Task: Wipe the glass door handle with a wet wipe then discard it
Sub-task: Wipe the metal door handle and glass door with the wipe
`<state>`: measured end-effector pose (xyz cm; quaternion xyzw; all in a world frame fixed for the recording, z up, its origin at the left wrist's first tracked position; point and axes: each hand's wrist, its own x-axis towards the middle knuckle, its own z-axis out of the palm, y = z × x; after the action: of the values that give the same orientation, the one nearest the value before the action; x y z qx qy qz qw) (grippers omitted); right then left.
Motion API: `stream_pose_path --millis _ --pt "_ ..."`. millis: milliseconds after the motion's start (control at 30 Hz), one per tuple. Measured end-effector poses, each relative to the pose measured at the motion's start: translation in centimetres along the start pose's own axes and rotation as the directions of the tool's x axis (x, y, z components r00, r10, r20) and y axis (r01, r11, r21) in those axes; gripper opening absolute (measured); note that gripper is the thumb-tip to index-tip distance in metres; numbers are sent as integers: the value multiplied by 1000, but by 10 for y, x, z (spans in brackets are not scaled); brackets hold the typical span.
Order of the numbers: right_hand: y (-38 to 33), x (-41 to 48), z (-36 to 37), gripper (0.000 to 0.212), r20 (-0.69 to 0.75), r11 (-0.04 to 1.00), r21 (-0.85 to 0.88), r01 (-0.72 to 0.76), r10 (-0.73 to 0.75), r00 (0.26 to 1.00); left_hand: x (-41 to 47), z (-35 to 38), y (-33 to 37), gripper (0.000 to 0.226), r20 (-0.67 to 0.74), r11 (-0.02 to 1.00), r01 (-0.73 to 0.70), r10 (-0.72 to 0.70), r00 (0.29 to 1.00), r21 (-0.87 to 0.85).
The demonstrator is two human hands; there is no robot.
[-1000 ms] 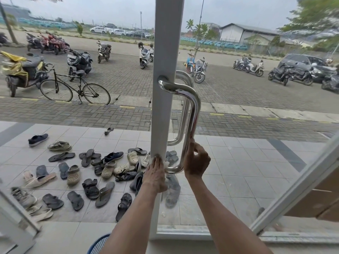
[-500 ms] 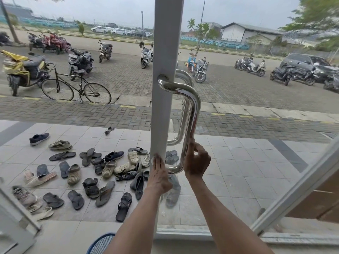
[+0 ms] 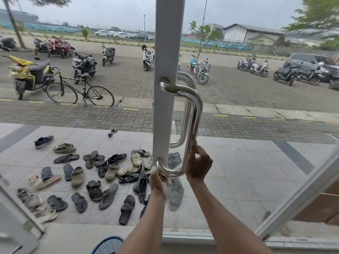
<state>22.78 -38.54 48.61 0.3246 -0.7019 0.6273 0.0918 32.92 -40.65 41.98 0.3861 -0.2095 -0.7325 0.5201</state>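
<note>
— Chrome pull handle (image 3: 196, 114)?
— Bolted upright to the white door stile (image 3: 168, 43), off its right edge.
— Right hand (image 3: 198, 162)?
— Curled round the lower stretch of the bar, thumb pressed to the metal.
— Left hand (image 3: 158, 183)?
— Bunched under the bottom bend, by the lower mount; fingers hidden, can't tell whether holding a wet wipe.
— Beyond the glass?
— Sandals (image 3: 111, 171) strewn over the tiles, bicycle (image 3: 84, 87) parked on the paving.

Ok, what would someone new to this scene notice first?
The chrome door handle on the white door frame, dead centre, with the right hand pinching its upright bar and the left hand at its lower bend. Outside, a jumble of sandals and shoes litters the tiles lower left.
</note>
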Motion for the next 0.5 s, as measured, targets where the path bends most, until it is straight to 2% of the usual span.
stream_pose_path --millis 133,267,400,500 --pt "8 3 0 51 34 999 9 50 -51 998 25 1 25 29 47 996 74 -71 996 -53" --pt "7 0 0 42 29 999 33 43 -44 999 13 -1 -4 68 18 966 207 -207 978 -155" --pt "5 -3 -2 38 37 998 52 42 -44 998 -9 18 -36 95 231 878 373 -312 921 -301" --pt "6 -4 -5 39 91 998 42 54 -57 994 -12 33 -30 100 190 844 367 -316 930 -391"
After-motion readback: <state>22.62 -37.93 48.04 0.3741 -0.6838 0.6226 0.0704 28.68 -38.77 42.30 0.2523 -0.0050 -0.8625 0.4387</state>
